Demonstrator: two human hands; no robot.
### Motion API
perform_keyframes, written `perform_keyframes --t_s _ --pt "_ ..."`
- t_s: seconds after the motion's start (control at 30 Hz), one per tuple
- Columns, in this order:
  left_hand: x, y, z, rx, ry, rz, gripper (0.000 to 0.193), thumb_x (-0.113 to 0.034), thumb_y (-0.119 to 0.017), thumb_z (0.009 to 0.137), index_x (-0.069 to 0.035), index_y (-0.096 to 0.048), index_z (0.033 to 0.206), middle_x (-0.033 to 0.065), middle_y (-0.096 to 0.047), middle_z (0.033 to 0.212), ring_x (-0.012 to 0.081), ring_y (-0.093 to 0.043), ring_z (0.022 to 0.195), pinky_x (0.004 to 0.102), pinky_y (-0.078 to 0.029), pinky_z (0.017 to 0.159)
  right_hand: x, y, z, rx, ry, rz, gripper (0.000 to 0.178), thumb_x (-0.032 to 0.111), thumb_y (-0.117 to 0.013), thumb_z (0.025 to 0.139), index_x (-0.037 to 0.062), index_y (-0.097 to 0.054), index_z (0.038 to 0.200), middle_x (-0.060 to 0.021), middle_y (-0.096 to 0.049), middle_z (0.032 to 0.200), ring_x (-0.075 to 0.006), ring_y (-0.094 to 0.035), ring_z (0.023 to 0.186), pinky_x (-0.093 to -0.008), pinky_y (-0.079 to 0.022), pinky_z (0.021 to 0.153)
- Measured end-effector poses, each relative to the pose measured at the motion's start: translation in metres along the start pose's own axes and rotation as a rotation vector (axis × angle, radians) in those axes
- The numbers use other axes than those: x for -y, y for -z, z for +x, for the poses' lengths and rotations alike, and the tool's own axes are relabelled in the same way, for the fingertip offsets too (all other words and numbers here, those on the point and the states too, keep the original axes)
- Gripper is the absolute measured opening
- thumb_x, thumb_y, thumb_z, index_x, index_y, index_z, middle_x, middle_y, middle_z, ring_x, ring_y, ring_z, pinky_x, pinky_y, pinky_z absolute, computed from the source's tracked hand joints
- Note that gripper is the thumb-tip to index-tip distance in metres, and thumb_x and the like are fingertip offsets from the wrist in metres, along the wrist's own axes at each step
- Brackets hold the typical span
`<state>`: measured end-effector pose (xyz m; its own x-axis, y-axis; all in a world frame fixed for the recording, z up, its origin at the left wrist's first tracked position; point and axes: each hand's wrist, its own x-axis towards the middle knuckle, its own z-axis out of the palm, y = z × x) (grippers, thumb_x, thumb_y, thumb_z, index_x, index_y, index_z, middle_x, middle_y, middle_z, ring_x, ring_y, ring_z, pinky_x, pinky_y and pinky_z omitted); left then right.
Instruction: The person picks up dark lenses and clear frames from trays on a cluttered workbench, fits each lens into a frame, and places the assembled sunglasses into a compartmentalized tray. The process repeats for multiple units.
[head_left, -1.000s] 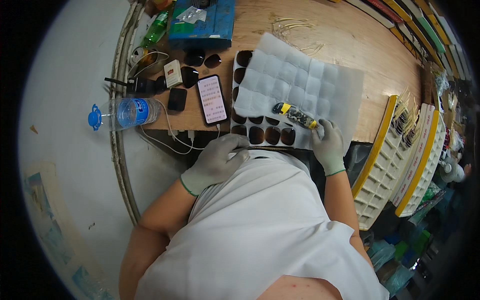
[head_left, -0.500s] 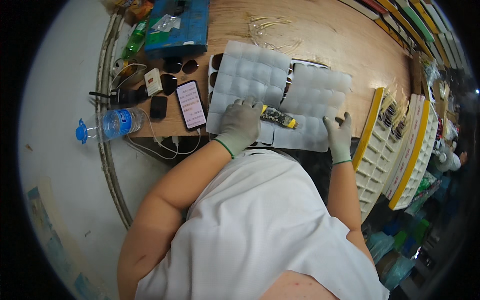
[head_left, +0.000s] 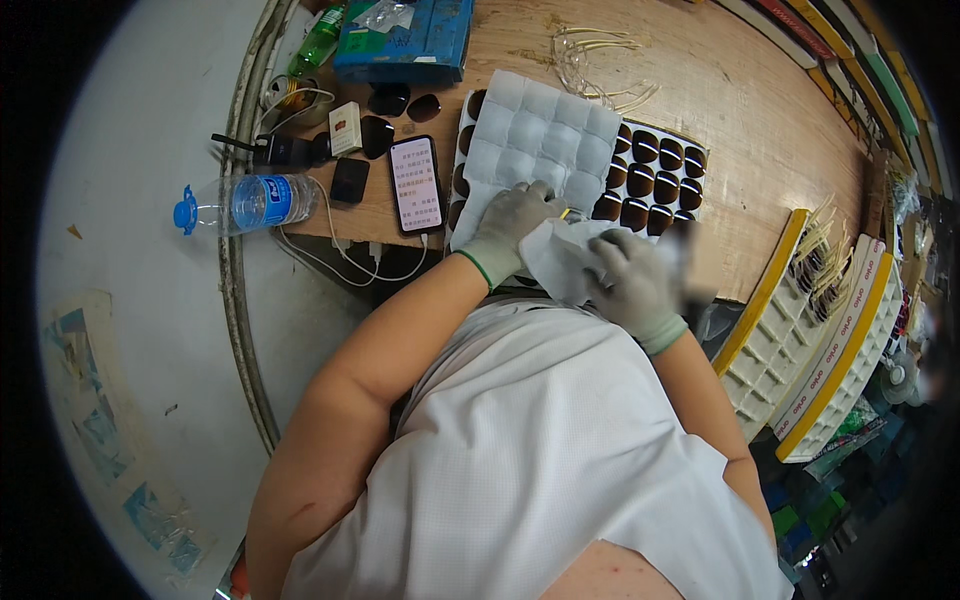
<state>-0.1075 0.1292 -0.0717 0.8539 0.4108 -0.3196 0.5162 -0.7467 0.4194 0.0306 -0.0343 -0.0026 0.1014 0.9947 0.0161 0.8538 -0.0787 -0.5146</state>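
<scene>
My left hand [head_left: 515,228], in a grey glove with a green cuff, rests with curled fingers at the near edge of a white dimpled sheet [head_left: 545,130]. What those fingers hold, if anything, is hidden. A small yellow end of a cutter knife [head_left: 567,214] shows beside them. My right hand [head_left: 637,280], gloved too and slightly blurred, is closed on a second, crumpled white sheet [head_left: 560,262], which is lifted and folded toward my left hand. Behind it, rows of brown sunglass lenses [head_left: 640,180] lie in a white tray. More dark lenses peek out at the first sheet's left edge.
Left of the sheets lie a phone [head_left: 415,185] on a cable, a black case [head_left: 349,180], a small white box [head_left: 345,129], loose lenses [head_left: 389,99] and a water bottle [head_left: 255,203]. A blue box [head_left: 405,40] stands behind. Yellow-edged trays [head_left: 765,340] lean at right.
My right hand has moved left and taken hold of the right-hand sheet, pulling it off the lenses, which now show. The knife is mostly covered. The whole view has shifted slightly.
</scene>
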Motion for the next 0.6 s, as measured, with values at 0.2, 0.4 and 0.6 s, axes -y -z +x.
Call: perform_keyframes --t_s 0.2,0.4,0.6 --pt "0.006 -0.003 -0.002 -0.018 -0.119 0.046 0.032 -0.024 -0.069 0.086 -0.01 -0.068 0.115 0.0136 -0.064 0.117 0.0316 -0.065 0.11 0.0439 -0.053 0.095 0.008 -0.036 0.011 0.236 -0.005 -0.277 0.04 0.038 -0.078 0.074 0.0092 -0.068 0.101 -0.0111 -0.067 0.098 -0.031 -0.067 0.09 -0.0428 -0.051 0.081" --pt "0.014 0.011 -0.012 -0.016 -0.145 0.001 0.035 -0.025 -0.071 0.087 -0.006 -0.066 0.115 0.016 -0.063 0.117 0.0333 -0.064 0.111 0.0447 -0.052 0.095 0.014 -0.048 0.006 0.172 -0.037 -0.389 0.043 0.042 -0.077 0.076 0.0092 -0.069 0.103 -0.0112 -0.069 0.095 -0.0292 -0.067 0.091 -0.0441 -0.048 0.086" --pt "0.043 0.028 -0.027 -0.105 -0.033 -0.142 0.05 -0.033 -0.074 0.087 -0.001 -0.063 0.123 0.0204 -0.062 0.117 0.0384 -0.062 0.11 0.0455 -0.051 0.095 0.024 -0.045 0.0 0.126 -0.09 -0.306 0.059 0.056 -0.074 0.078 0.0074 -0.068 0.111 -0.0104 -0.07 0.09 -0.0298 -0.068 0.088 -0.0457 -0.046 0.09"
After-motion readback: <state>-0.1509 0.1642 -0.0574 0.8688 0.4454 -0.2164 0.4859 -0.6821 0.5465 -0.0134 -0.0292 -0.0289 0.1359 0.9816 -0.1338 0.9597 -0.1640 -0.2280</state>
